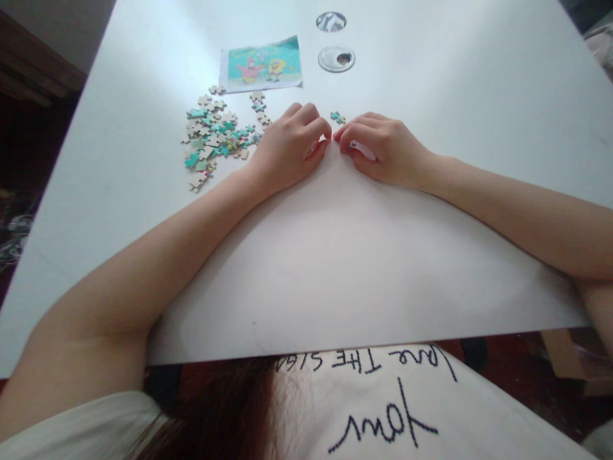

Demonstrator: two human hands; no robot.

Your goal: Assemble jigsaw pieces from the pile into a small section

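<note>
My left hand (292,147) and my right hand (378,145) rest knuckles-up on the white table (335,268), fingertips almost touching. Both have the fingers curled under. A sliver of something pale and pinkish shows beneath each hand's fingers, but I cannot make out what it is. A small joined bit of jigsaw (338,117) lies just beyond the fingertips. Left of my left hand lies a heap of loose puzzle pieces (215,135), teal and beige. Behind the heap sits the reference picture (262,64) with cartoon figures.
Two round cable holes (336,58) with grey rims sit in the table behind the hands. Dark floor and wooden furniture (29,70) lie off the left edge. My white shirt (383,409) with dark lettering shows at the near edge.
</note>
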